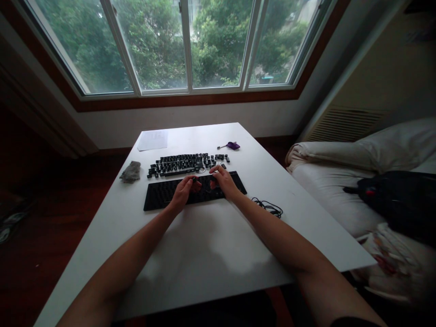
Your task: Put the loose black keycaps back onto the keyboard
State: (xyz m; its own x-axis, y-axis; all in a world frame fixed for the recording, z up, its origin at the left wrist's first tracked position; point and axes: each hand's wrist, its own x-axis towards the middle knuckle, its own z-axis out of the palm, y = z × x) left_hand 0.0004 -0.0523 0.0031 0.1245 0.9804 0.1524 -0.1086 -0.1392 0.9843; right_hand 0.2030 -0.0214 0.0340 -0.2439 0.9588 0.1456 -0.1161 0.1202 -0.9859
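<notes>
A black keyboard base [161,194] with its keycaps off lies across the table. Over its middle, my left hand [184,190] is closed in a pinch on a small dark piece that looks like a keycap [194,180]. My right hand [223,180] hovers over the right half of the base, thumb and fingers pinched together. A thin, pale, wire-like loop shows near its fingertips, too small to name surely. Behind the base, loose black keycaps [182,162] sit in rough rows, with the long space bar among them.
On the white table [204,254] are a grey crumpled cloth [131,172] at left, a paper sheet [153,140] at the back, a purple-handled brush [233,145] and a coiled black cable [269,208] at right. A sofa [327,177] stands to the right.
</notes>
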